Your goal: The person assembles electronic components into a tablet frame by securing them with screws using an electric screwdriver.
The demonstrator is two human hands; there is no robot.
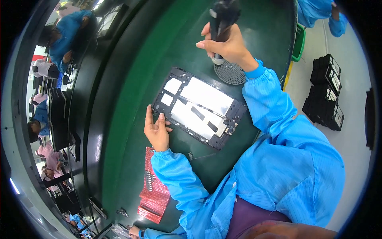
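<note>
A tablet (pixel 199 107) with its inside exposed lies flat on the green work table, tilted in view. Silvery white panels and black strips show inside its dark frame. At its left corner my left hand (pixel 157 133) rests with fingers stretched and apart, index finger and thumb touching the edge. Above the far side, my right hand (pixel 230 46) is closed around a black electric screwdriver (pixel 219 30); its upper part is blurred. The tool's lower end, with a pale collar, is over the rim of a round grey perforated tray (pixel 230 75).
Red bubble wrap (pixel 159 195) with a strip of small metal parts (pixel 149 181) lies left of my left forearm. Black stacked devices (pixel 328 75) stand on the floor at right, near a green bin (pixel 299 43). Another person's hand (pixel 134 231) shows at the bottom; co-workers sit at far left.
</note>
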